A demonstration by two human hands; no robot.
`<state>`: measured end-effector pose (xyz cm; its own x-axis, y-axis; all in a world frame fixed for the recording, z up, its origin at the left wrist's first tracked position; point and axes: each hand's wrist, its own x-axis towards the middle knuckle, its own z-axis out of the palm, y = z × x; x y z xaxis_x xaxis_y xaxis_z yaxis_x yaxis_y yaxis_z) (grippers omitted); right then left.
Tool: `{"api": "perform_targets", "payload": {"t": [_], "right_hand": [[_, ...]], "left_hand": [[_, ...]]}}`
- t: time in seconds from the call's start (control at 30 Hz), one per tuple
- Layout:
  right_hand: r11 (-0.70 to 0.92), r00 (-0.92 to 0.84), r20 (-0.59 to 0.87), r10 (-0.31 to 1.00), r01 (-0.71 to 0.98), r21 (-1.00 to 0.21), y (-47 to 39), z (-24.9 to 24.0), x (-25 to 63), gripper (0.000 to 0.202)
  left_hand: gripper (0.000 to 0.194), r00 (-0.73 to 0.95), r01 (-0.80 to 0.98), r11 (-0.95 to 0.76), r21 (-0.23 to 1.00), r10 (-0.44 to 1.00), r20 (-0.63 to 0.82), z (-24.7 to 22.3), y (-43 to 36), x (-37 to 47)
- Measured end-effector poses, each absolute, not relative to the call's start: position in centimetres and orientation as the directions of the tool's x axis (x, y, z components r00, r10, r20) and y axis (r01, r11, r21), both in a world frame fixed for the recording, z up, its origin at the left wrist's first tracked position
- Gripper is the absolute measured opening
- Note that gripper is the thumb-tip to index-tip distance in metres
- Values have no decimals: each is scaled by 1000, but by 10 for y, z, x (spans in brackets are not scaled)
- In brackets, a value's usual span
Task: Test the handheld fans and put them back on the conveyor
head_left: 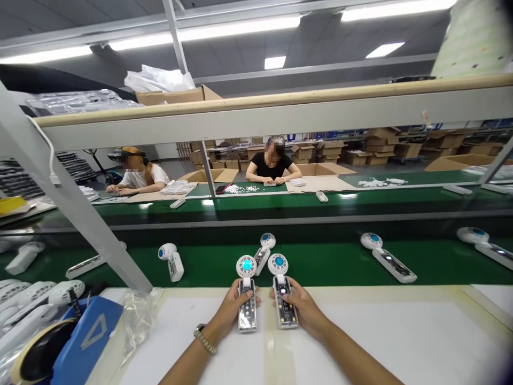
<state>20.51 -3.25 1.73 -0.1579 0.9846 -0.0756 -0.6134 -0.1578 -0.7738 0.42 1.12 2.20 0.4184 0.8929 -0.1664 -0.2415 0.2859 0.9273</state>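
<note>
Two small handheld fans are held upright side by side over the white work table. My left hand [232, 307] is wrapped round one handheld fan [247, 310], its thumb on the handle's dark front; the round head above has a bright cyan centre. My right hand [304, 307] grips the other handheld fan [286, 313], thumb likewise on the front, where a small white light shows. That fan's head has a darker blue centre. Just behind them a third handheld fan [262, 255] lies on the green belt, partly hidden by the two held ones.
More fans, such as one fan [175, 266] and another fan [395, 264], lie along the green belt [320, 267]. A blue bin [86, 342] beside heaped white fans stands at left. A slanting metal post [92, 214] rises there. Two people sit across the line.
</note>
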Motion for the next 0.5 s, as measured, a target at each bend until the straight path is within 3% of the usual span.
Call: {"api": "perform_targets", "payload": {"t": [0.5], "right_hand": [[-157, -147, -87, 985, -578, -801, -31, 2, 208, 66]], "left_hand": [[42, 555, -284, 304, 909, 826, -103, 24, 10, -2]]}}
